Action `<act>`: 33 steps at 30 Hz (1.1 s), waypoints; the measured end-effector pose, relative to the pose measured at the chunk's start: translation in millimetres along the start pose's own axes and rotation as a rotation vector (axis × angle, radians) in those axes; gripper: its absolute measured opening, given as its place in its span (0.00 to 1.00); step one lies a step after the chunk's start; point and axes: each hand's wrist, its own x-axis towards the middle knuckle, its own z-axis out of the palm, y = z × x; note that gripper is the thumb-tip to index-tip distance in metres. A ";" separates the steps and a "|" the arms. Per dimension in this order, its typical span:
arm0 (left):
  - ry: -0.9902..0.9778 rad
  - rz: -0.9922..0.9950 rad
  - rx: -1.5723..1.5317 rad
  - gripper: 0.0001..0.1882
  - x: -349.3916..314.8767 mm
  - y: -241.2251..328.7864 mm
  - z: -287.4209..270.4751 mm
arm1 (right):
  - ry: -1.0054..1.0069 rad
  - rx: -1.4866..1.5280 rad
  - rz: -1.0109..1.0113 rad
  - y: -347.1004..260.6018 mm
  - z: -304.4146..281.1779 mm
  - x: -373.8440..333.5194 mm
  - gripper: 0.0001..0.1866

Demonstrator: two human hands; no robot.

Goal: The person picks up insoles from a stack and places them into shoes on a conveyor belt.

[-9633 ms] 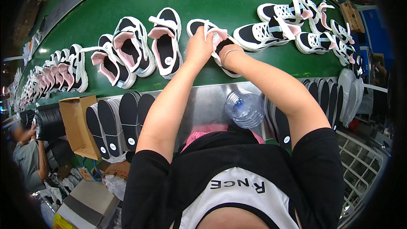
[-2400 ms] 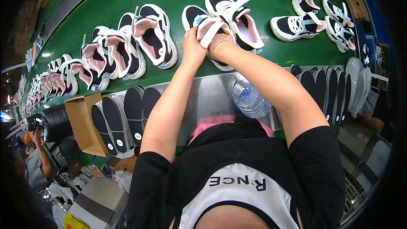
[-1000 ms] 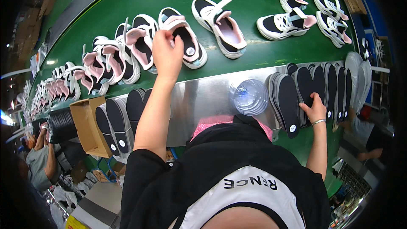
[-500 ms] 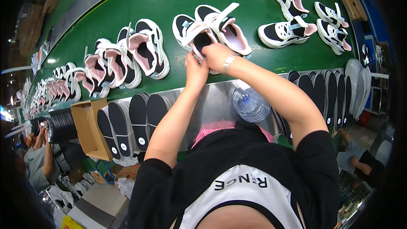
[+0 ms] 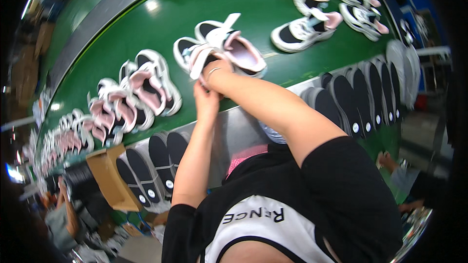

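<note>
A white, black and pink sneaker (image 5: 183, 51) stands on the green table, its opening towards me. My right hand (image 5: 218, 70) reaches down into that opening, with its fingers hidden inside the shoe. At the heel, my left hand (image 5: 206, 100) grips the back of the same sneaker from the near side; part of its fingers is out of sight behind the right wrist. A matching sneaker (image 5: 246, 54) stands close against it on the right, its strap-like white tongue sticking up.
Left along the green table (image 5: 234, 0) runs a row of similar sneakers (image 5: 155, 85). More pairs (image 5: 304, 33) stand at the right. Black insoles (image 5: 346, 97) in bundles line the near edge, beside an open cardboard box (image 5: 109, 178). Clear plastic (image 5: 273, 134) lies under my right arm. Other people work nearby.
My right hand has gone from the sneaker's heel rim deeper into its opening. The left hand stays at the heel. The whole view has tilted, so the table's things appear shifted.
</note>
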 end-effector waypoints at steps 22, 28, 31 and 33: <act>-0.138 0.636 0.519 0.17 67.8 78.3 75.5 | 0.623 0.207 0.747 236.9 116.0 -321.5 0.21; -0.166 0.696 0.415 0.16 50.0 75.7 61.6 | 0.716 0.181 0.626 230.9 67.0 -317.9 0.19; -0.048 0.528 0.523 0.25 48.8 69.8 71.9 | 0.703 0.509 0.408 216.1 40.3 -293.7 0.13; -0.072 0.463 0.561 0.24 39.3 84.2 79.6 | 0.489 1.010 0.278 208.7 25.4 -269.4 0.12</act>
